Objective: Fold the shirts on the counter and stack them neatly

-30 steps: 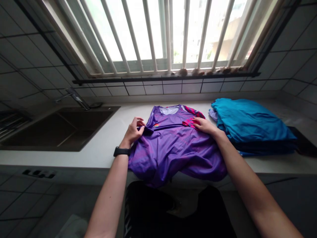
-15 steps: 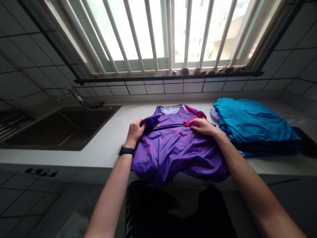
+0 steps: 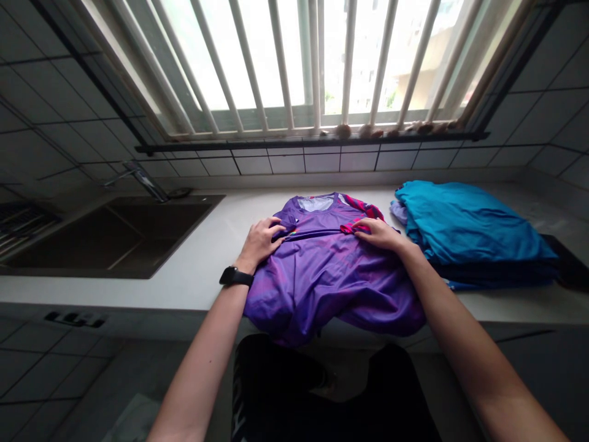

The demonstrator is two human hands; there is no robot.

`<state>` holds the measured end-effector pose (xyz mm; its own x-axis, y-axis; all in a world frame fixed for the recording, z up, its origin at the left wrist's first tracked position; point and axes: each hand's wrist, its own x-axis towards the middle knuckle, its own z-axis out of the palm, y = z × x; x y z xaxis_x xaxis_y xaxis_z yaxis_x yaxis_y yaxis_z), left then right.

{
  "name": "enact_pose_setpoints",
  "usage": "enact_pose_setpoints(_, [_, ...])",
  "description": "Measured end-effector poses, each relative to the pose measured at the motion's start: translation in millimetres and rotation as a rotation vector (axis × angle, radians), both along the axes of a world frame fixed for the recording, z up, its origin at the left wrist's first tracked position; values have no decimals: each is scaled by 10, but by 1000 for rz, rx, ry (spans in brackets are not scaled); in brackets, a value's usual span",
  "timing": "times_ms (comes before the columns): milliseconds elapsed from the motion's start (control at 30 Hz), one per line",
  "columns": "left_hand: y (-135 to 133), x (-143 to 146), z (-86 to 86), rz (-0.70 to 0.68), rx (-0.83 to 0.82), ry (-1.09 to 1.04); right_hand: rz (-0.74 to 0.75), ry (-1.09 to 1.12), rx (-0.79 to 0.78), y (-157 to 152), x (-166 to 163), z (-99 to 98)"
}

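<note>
A purple jersey (image 3: 331, 279) lies on the counter with its collar toward the window and its lower part hanging over the front edge. Its left sleeve is folded inward, and a red-patterned sleeve (image 3: 363, 209) lies folded on the right. My left hand (image 3: 261, 242), with a black watch at the wrist, rests on the folded left sleeve; its fingers are apart. On the other side, my right hand (image 3: 378, 233) lies over the red cuff with fingers stretched out. The undersides of both hands are hidden.
Right of the jersey stands a stack of folded clothes with a teal garment (image 3: 469, 221) on top. A dark sink (image 3: 151, 245) with a faucet (image 3: 145, 181) is set into the white counter (image 3: 197, 245) at left. Behind is a barred window (image 3: 317, 67) with small stones along its sill.
My left hand has loosened its grasp on the left sleeve, laid it down on the jersey and spread its fingers over it. My right hand has hardly moved.
</note>
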<state>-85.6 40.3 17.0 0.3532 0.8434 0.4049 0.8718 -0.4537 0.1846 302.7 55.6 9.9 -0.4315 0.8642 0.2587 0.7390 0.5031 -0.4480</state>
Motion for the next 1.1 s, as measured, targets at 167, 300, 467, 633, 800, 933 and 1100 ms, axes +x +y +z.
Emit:
enact_pose_setpoints(167, [4, 158, 25, 172, 60, 68, -8, -1, -16, -9, -7, 12])
enact_pose_setpoints(300, [40, 182, -13, 227, 110, 85, 0, 4, -13, -6, -7, 7])
enact_pose_setpoints(467, [-21, 175, 76, 195, 151, -21, 9, 15, -6, 6, -2, -6])
enact_pose_setpoints(633, [-148, 64, 164, -209, -76, -156, 14, 17, -16, 3, -1, 0])
enact_pose_setpoints(800, [-95, -63, 113, -227, -213, -270, 33, 24, -10, -9, 11, 5])
enact_pose_setpoints(933, [0, -62, 19, -63, -155, -248, 70, 17, 3, -25, 14, 17])
enact_pose_setpoints(1100, [80, -58, -89, -60, -200, -180, 21, -4, 50, -21, -19, 40])
